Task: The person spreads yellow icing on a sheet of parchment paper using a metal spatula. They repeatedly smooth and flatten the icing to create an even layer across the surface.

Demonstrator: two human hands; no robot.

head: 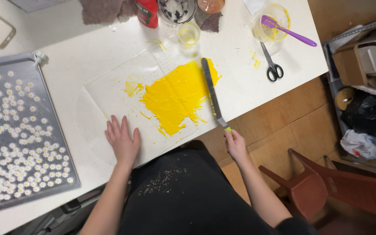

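Right hand (236, 146) fingers grip the spatula (212, 93), handle mostly hidden; left hand (122, 141) flat.

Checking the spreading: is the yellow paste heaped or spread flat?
Spread flat: yellow paste forms a thin, ragged patch under the spatula.

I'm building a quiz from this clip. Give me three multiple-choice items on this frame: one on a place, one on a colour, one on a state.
1. Where does the tray of small white daisy shapes lie?
A. left of the left hand
B. under the scissors
C. on the red chair

2. What colour is the paste spread on the clear sheet?
A. purple
B. yellow
C. green

3. What is the right hand doing?
A. resting empty
B. holding scissors
C. gripping the palette knife

Answers:
1 A, the tray sits at the table's left edge, beyond the left hand.
2 B, the smear is bright yellow.
3 C, its fingers close on the knife's handle, blade across the paste.
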